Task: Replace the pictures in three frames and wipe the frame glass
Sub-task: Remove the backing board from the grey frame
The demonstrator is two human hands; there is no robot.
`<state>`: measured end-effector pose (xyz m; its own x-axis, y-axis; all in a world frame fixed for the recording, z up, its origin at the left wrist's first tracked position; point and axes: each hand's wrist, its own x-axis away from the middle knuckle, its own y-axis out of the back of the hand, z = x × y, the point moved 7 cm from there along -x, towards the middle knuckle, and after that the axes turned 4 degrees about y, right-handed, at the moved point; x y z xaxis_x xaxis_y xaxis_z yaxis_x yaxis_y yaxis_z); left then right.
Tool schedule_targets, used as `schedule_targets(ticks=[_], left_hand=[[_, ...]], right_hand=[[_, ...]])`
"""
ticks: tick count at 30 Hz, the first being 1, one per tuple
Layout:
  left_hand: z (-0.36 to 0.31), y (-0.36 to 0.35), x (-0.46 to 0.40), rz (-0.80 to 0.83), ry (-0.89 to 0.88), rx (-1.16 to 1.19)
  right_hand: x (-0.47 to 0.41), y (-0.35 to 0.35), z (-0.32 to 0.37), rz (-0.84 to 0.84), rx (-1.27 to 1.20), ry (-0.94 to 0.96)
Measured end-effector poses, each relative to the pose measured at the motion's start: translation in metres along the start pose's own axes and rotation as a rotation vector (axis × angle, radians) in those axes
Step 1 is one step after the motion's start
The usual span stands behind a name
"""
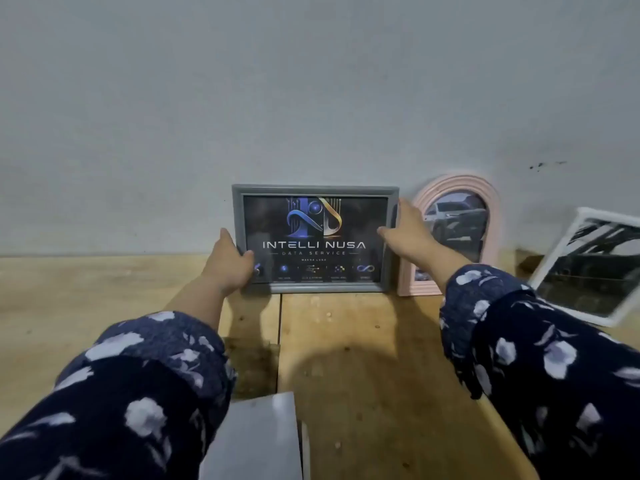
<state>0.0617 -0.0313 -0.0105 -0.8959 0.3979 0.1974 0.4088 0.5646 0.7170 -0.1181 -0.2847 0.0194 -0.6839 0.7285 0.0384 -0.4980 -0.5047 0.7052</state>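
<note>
Nearest the camera, a pale grey sheet (pixel 258 441) lies on the wooden counter (pixel 363 358), directly in front of the grey frame and well short of it. Two arms in dark blue floral sleeves (pixel 138 393) reach forward past it on either side.

The grey frame (pixel 315 239) stands upright at the back of the counter, against the pale wall (pixel 311 81), its picture showing a dark logo print reading "INTELLI NUSA". The left hand (pixel 230 263) grips the frame's lower left corner, thumb across the front of the glass. The right hand (pixel 407 230) holds the frame's right edge, fingers curled round the side and thumb lying on the front.

Just right of the grey frame, touching or nearly so, a pink arched frame (pixel 457 233) stands with a car picture inside. Further right of the grey frame, a white frame (pixel 588 268) leans tilted.
</note>
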Motion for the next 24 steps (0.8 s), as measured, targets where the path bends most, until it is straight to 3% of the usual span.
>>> schedule_targets(ticks=[14,24], left_hand=[[0.005,-0.017,-0.028,0.027,0.15,0.41],[0.02,-0.005,0.022,0.024,0.192,0.601]], right_hand=[[-0.019,-0.008,0.001,-0.085,-0.179,-0.175],[0.051,0.012,0.008,-0.217,-0.44,-0.194]])
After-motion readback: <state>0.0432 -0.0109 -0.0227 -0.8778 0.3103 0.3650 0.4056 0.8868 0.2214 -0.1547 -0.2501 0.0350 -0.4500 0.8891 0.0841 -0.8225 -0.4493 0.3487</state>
